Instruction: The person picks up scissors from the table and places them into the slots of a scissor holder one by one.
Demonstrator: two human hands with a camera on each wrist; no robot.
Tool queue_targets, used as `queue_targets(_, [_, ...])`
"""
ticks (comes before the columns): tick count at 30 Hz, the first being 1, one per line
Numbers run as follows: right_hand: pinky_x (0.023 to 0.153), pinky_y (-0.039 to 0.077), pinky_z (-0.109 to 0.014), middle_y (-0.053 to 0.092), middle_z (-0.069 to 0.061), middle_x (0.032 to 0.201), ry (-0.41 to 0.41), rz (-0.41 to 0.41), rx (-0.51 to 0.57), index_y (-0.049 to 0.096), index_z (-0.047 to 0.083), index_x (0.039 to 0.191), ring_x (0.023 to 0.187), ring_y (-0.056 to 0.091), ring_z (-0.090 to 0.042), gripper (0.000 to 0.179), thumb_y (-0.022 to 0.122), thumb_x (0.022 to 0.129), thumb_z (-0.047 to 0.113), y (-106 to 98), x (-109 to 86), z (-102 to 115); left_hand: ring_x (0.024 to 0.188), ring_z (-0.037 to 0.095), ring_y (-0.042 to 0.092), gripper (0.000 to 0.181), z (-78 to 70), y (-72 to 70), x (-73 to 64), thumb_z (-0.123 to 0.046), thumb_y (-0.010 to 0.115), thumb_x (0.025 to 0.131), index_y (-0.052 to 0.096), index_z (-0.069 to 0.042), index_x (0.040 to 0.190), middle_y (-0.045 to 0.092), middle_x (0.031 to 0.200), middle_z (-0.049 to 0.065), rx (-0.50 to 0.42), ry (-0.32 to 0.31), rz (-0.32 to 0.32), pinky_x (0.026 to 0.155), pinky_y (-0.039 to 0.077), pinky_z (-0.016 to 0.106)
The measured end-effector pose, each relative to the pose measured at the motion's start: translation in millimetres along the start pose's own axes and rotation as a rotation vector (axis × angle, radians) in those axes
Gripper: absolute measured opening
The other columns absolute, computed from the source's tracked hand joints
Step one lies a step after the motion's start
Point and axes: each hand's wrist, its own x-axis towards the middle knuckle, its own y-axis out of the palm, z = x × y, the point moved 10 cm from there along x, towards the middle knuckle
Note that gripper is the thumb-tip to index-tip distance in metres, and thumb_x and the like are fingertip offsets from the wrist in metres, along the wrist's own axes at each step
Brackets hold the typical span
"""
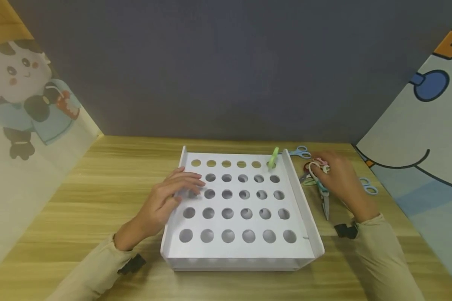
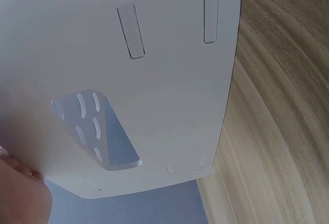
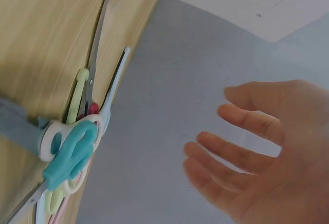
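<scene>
Wood-grain table (image 1: 98,200), dark wall (image 1: 226,75) at the far side: left hand (image 1: 162,205) on the rack (image 1: 245,251), right hand (image 1: 340,179) empty.
With my left fingers nearly straight over the rack's left side, I rest rather than clench. My right fingers curve loosely around nothing, released beside a pile of scissors (image 1: 322,191) on the table, right of the rack. The teal scissors (image 3: 64,167) there should be light, stiff and smooth; I'd take them by the loops, clear of the blades. The rack, I judge, is thin, rigid board, light enough to skid, so its upright sides seem the place to steady it. Farther out, a green handle (image 1: 273,158) leans in the far right hole, and blue scissors (image 1: 294,153) lie by the rack's far right corner.
</scene>
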Motion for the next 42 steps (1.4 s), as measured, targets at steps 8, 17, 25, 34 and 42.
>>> queue_targets(8, [0.078,0.052,-0.062,0.065,-0.033,0.114,0.096,0.308,-0.081,0.066,-0.008,0.116,0.095,0.064,-0.050,0.039,0.076,0.082,0.007,24,-14.2,-25,0.121,0.033,0.058,0.043,0.5,0.4,0.4,0.011,0.037,0.074,0.069,-0.004,0.099,0.071,0.115,0.010,0.004,0.001,0.006,0.117,0.022,0.059])
queue_targets(17, [0.089,0.045,-0.070,0.060,-0.035,0.122,0.205,0.529,-0.080,0.059,-0.007,0.124,0.112,0.053,-0.060,0.052,0.077,0.083,0.020,52,-30.0,-51,0.121,0.033,0.058,0.043,1.4,-0.6,-1.8,0.010,0.037,0.075,0.069,-0.006,0.099,0.071,0.115,0.009,0.012,-0.007,0.007,0.118,0.022,0.057])
queue_targets(25, [0.087,0.046,-0.070,0.064,-0.031,0.117,0.208,0.558,-0.116,0.061,-0.009,0.121,0.111,0.052,-0.060,0.055,0.079,0.079,0.022,61,-33.2,-61,0.121,0.032,0.058,0.042,1.7,-0.2,-2.4,0.009,0.038,0.076,0.069,-0.006,0.099,0.071,0.114,0.010,0.015,-0.002,0.005,0.118,0.022,0.058])
queue_targets(34, [0.091,0.043,-0.072,0.064,-0.032,0.117,0.204,0.540,-0.117,0.062,-0.008,0.120,0.112,0.050,-0.063,0.049,0.077,0.080,0.017,61,-34.6,-71,0.120,0.032,0.059,0.042,0.9,0.4,-0.8,0.008,0.038,0.076,0.070,-0.007,0.099,0.071,0.114,0.010,-0.002,0.001,0.005,0.118,0.021,0.058])
queue_targets(42, [0.087,0.045,-0.071,0.065,-0.034,0.111,0.205,0.537,-0.127,0.066,-0.006,0.114,0.106,0.054,-0.062,0.040,0.076,0.083,0.017,60,-32.4,-69,0.120,0.032,0.059,0.040,1.5,-0.4,-1.5,0.008,0.039,0.077,0.070,-0.007,0.097,0.072,0.113,0.010,-0.003,-0.004,0.002,0.118,0.021,0.058])
